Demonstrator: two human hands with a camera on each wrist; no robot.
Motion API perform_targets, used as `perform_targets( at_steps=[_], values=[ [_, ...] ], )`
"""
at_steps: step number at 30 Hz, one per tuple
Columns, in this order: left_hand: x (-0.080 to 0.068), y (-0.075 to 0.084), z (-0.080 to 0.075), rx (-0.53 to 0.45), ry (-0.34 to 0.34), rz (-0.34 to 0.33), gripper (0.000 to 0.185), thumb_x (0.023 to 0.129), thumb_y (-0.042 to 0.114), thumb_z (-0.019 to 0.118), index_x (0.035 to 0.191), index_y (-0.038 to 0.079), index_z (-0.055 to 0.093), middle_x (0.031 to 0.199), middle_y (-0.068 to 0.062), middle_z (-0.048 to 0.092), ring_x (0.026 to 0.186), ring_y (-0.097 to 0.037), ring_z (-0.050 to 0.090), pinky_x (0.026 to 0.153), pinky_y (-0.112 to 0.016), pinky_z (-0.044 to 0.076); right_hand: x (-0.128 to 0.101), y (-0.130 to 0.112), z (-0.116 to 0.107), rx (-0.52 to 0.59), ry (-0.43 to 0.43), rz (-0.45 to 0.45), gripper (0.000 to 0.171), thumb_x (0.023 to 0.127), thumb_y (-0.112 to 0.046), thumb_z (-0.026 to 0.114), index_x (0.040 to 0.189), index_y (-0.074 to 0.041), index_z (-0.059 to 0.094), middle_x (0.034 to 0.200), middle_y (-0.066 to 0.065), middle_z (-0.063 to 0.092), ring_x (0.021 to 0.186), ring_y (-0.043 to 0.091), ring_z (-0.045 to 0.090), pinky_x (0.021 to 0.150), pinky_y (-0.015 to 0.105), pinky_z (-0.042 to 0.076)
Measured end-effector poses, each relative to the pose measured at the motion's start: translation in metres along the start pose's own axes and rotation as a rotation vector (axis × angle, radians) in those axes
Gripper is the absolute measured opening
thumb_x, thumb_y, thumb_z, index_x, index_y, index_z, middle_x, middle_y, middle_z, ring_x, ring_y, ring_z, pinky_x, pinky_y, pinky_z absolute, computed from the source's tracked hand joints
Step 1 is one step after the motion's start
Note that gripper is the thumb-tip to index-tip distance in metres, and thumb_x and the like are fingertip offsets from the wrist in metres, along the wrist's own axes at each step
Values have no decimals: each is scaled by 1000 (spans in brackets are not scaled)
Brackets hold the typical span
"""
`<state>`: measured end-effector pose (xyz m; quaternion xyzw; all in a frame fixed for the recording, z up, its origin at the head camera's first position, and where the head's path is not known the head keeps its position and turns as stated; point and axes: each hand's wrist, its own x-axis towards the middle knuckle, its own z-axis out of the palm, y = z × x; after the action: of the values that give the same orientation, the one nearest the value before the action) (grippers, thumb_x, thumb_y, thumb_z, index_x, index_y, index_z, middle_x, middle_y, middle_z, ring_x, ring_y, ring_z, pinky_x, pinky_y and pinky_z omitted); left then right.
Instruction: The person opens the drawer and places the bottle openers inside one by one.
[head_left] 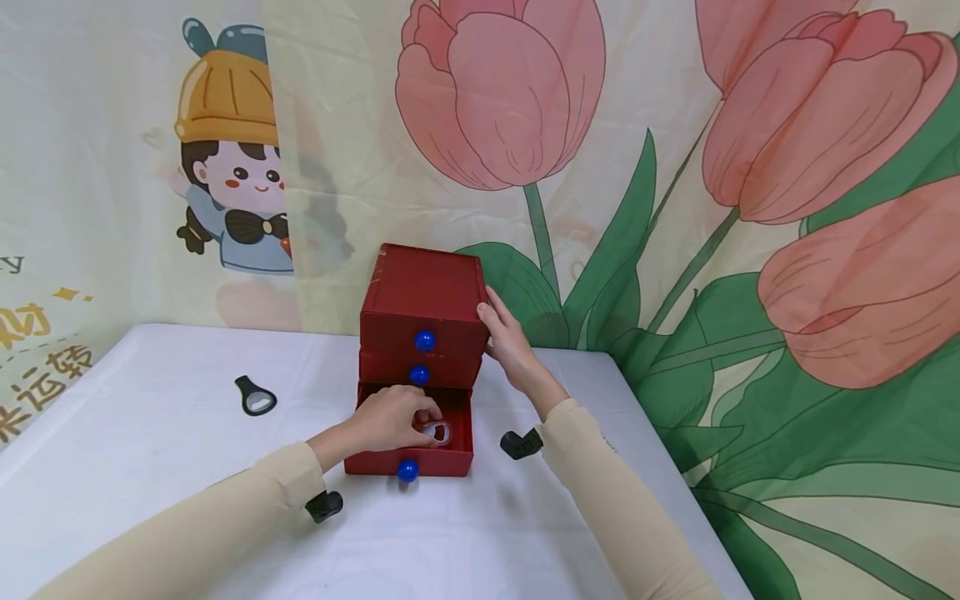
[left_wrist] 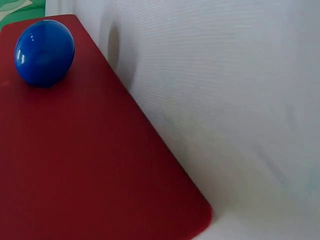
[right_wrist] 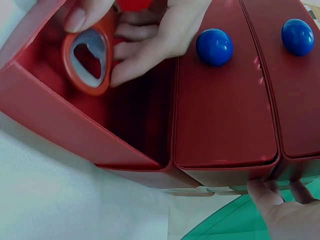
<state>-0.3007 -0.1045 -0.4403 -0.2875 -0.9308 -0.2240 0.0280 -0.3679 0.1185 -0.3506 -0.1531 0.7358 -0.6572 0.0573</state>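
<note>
A small red chest of three drawers stands on the white table. Its bottom drawer is pulled out, a blue knob on its front. Inside that drawer my left hand pinches a red bottle opener with a metal insert. The right wrist view shows the thumb and fingers round the opener above the drawer floor. My right hand rests flat against the chest's upper right side, fingers straight; its fingertips show at the chest's edge. The two upper drawers are closed, with blue knobs.
A black bottle opener lies on the white tablecloth to the left of the chest. A printed curtain with tulips and a cartoon figure hangs close behind. The table's right edge runs near my right forearm. The left wrist view shows only the drawer front and cloth.
</note>
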Motion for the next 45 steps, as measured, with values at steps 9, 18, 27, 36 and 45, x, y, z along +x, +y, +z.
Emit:
perform_targets(
  at_steps=[9,18,27,36,45],
  values=[
    [13,1,10,-14,-36,-41,30,85,33,92,110,22,82,91,10,65,85,-8,58,72,-27,55,0,0,-1,10,2,0,64,114,-44,45,171,-34,18,175,3,25,157,29,33,125,57,35],
    [18,1,14,-34,-61,-56,31,85,31,92,112,19,82,94,6,66,87,-11,59,76,-32,56,0,1,-1,9,-2,-4,65,114,-45,44,172,-32,17,175,2,24,157,29,32,125,58,35],
    [18,0,17,-51,-81,-70,29,86,29,91,112,21,81,97,6,68,90,-12,61,80,-34,58,1,2,-1,-1,1,-2,67,114,-44,44,172,-29,15,175,3,24,158,30,31,125,59,34],
    [13,-5,8,-58,-83,-69,31,85,32,91,114,24,81,98,10,70,93,-10,63,81,-33,59,1,1,-1,10,-5,-6,66,114,-44,44,172,-30,16,175,2,25,157,29,33,124,57,36],
    [-5,-8,-17,-48,-62,-9,34,84,36,92,114,23,80,100,10,71,95,-12,62,78,-33,57,1,1,-2,14,-10,-3,65,114,-43,44,172,-31,16,175,4,24,158,30,32,125,58,34]
  ],
)
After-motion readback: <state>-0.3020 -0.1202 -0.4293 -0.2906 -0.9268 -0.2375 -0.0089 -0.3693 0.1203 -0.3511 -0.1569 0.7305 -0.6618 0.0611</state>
